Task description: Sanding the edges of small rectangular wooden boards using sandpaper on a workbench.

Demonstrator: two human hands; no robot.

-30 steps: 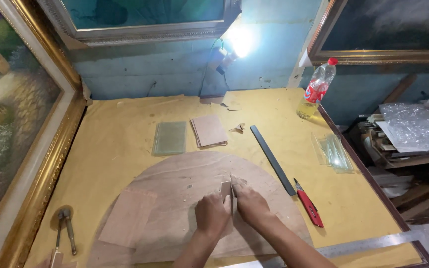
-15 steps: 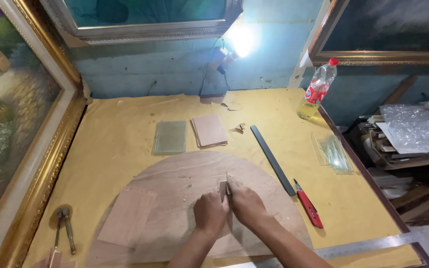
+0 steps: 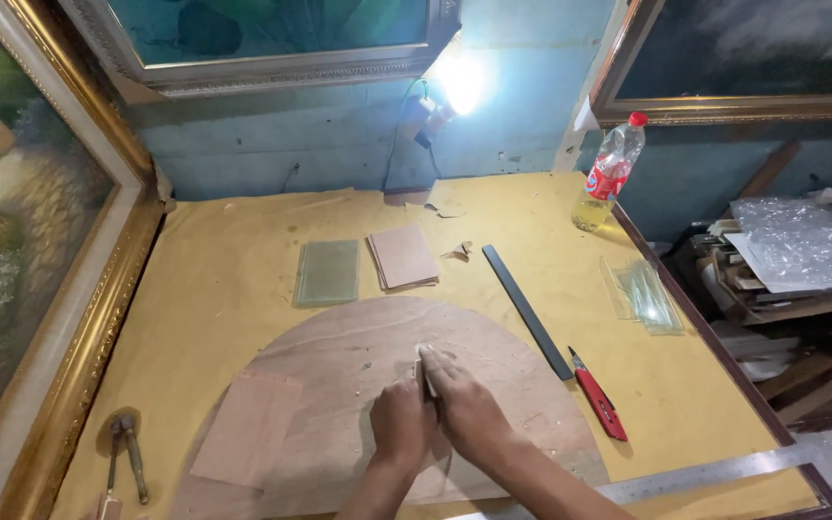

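Fingertips first: both hands are bunched together over a small thin strip standing on edge between them, and the fingers look pressed together around it, pinching it from either side. The left hand has its knuckles curled toward the right hand, the two touching right at the strip. Can't really tell what the strip is made of, too much of it is hidden.

All this sits near the middle of a big round brown board lying flat on the yellow-covered table. A flat rectangular brown sheet lies on the board's left part, apart from the hands.

Further out, just beyond the board's far edge, there's a pane of greenish glass and beside it a small stack of brown squares. To the right a long dark straightedge runs diagonally, with a red utility knife near its lower end. A metal ruler lies along the near right edge, more glass pieces sit near the right side, and a plastic bottle stands at the far right corner. Pliers are down at the near left.
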